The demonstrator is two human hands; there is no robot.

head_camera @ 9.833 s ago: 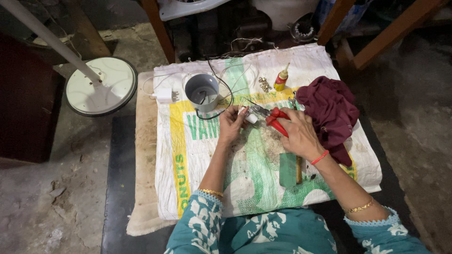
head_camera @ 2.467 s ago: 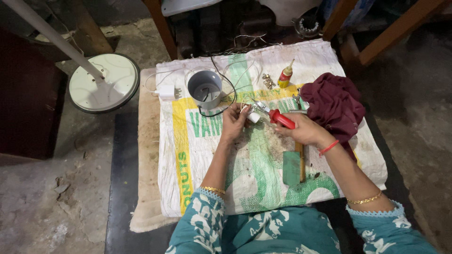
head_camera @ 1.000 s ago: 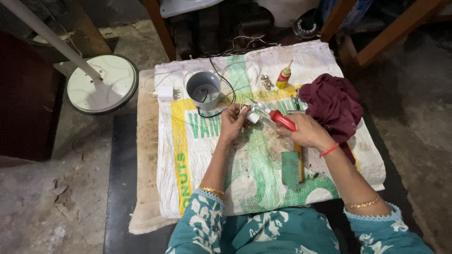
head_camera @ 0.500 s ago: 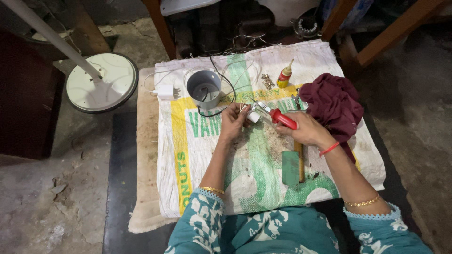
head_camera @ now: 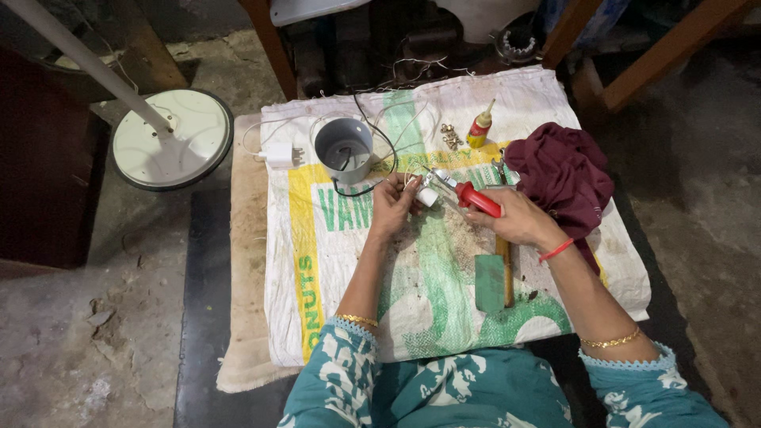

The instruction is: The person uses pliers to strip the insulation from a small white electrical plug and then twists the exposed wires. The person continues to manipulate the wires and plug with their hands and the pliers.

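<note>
My right hand (head_camera: 515, 220) grips red-handled pliers (head_camera: 474, 198), their metal jaws pointing left toward a small white part (head_camera: 429, 196). My left hand (head_camera: 393, 208) pinches that white part between its fingertips, right at the tip of the pliers. Both hands hover over a white woven sack with green and yellow print (head_camera: 333, 261), spread as a work mat. A thin wire runs from near my left hand up toward a grey cup (head_camera: 343, 148).
A maroon cloth (head_camera: 564, 178) lies at the right. A small glue bottle (head_camera: 480, 127) and metal bits (head_camera: 452, 136) sit at the back. A white plug adapter (head_camera: 280, 155), a green-bladed tool (head_camera: 491, 281), and a round white stand base (head_camera: 170, 136) are nearby.
The hands stay together at the mat's centre; the pliers have shifted slightly, their jaws now closer to the white part in my left fingers.
</note>
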